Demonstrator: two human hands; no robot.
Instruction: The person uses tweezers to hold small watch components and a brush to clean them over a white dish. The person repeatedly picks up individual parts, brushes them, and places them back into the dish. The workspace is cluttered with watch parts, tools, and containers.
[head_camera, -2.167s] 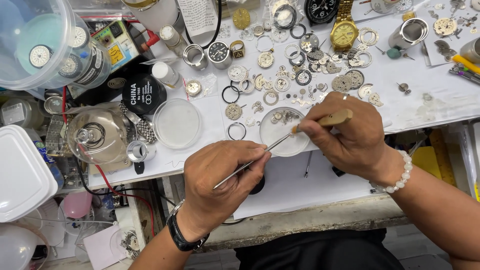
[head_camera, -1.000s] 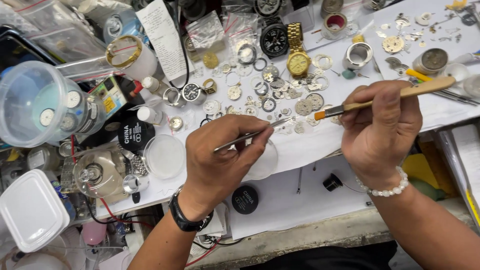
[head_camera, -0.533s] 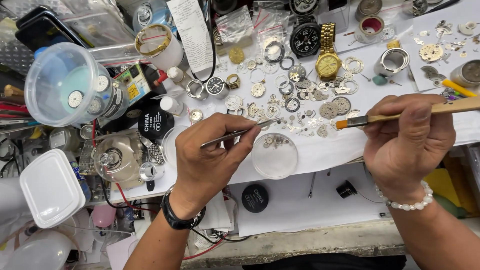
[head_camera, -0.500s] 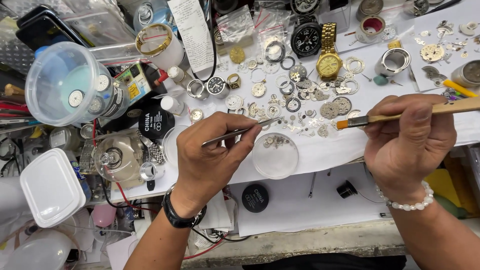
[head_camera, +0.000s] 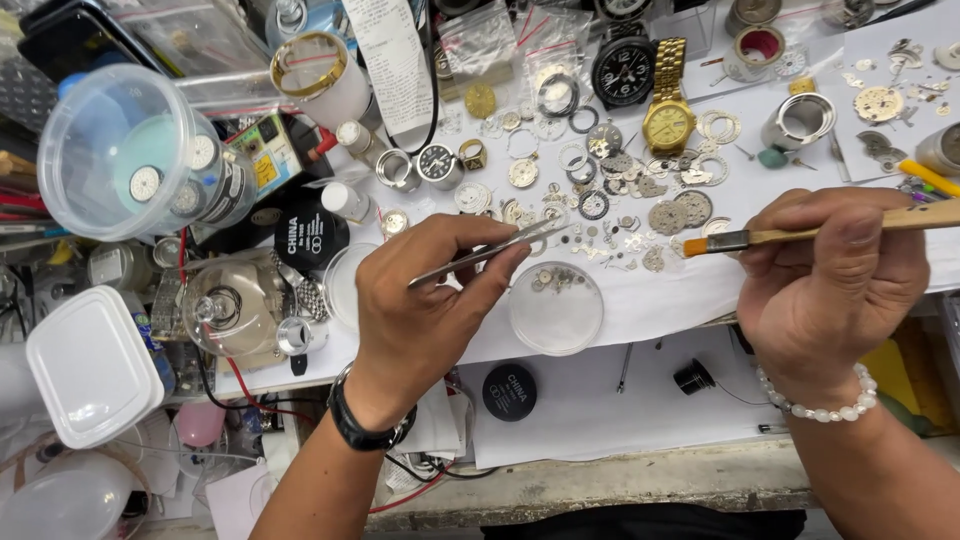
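Raised since earlier: 1 brush (head_camera: 800, 232), 1 tweezers (head_camera: 490, 252).

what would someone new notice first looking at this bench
Probably the two hands in the middle: the left hand pinches metal tweezers above a small clear dish of tiny parts, while the right hand holds a thin brush pointing left. Next, the gold watch and the black watch at the top, over a scatter of rings and gears.
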